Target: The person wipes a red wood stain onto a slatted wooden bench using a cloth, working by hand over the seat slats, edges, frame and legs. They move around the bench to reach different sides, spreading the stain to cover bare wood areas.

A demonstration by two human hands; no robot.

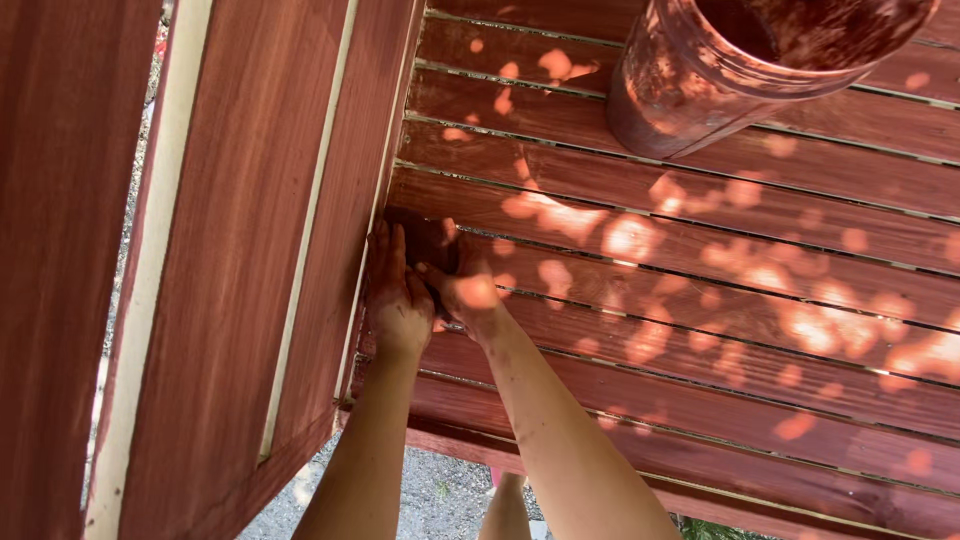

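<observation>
Down where the upright boards meet the slatted top, both hands are pressed close together, almost touching. The left hand point(398, 295) lies flat, fingers extended up along the edge of the vertical red-stained panel point(250, 250), seemingly to steady itself there. The right hand point(462, 290) is curled around a dark cloth or pad point(425, 240), pushing it into the corner just beyond the fingertips, likely to work stain into the joint; how tightly it grips I cannot tell. Well beyond the right hand, a stain-smeared bucket point(720, 70) sits on the slats point(720, 300), within reach yet off the patch being worked
</observation>
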